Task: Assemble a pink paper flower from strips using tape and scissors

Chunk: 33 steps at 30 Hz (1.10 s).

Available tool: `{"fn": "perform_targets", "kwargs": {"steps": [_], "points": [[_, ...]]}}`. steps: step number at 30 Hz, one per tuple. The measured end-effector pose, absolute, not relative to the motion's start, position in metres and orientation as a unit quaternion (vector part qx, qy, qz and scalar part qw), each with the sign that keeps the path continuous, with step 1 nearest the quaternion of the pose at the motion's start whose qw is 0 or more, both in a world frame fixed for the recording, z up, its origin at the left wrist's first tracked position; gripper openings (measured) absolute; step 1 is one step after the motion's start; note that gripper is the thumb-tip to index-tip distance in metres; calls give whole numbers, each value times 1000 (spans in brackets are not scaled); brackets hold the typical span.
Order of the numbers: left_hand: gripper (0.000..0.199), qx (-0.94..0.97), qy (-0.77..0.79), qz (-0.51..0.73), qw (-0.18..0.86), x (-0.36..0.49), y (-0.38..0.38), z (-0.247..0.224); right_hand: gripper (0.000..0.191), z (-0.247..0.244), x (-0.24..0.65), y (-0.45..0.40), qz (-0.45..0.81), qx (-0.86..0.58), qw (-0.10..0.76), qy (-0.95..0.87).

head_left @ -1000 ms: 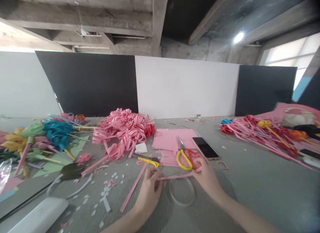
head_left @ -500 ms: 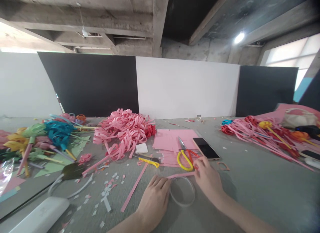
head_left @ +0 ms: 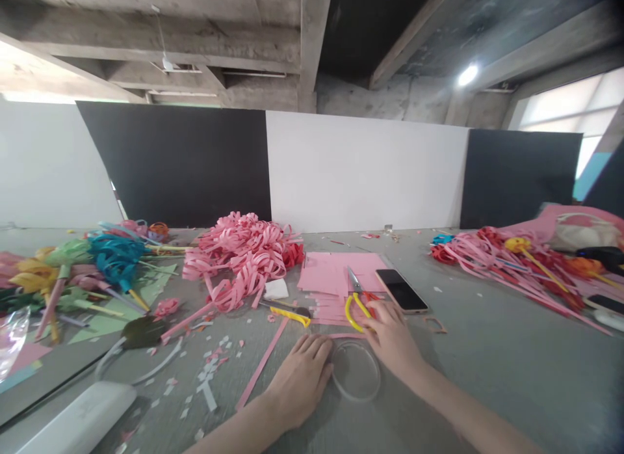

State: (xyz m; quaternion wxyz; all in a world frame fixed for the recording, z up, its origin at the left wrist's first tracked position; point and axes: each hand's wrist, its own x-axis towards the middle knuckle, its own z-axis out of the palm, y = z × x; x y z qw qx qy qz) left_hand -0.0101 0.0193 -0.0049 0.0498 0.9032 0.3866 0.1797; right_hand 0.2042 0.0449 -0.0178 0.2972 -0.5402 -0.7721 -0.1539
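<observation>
Narrow pink paper strip (head_left: 347,335) lies on the grey tabletop (head_left: 492,376) between the hands, just beyond the translucent round ring (head_left: 361,400); left hand (head_left: 303,374) is palm down at its left end, fingers together. Right hand (head_left: 394,335), fingers bent, overlaps the yellow-and-red-handled metal scissors (head_left: 357,287); whether either hand grips, I cannot tell.

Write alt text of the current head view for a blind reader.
A pink paper strip runs between a person's left hand and right hand on a gray table, beyond a clear ring. Scissors, a phone and pink paper sheets lie beyond; curled pink paper is heaped farther left.
</observation>
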Motion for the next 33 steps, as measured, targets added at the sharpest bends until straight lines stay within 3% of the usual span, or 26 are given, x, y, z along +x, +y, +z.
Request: {"fn": "perform_targets", "kwargs": {"steps": [25,33], "points": [[25,915,367,170,-15,1,43,-3,29,-37,208,57,-226,-517,351,-747],[34,933,315,173,1,12,47,2,30,-36,207,56,-231,-507,350,-753]]}}
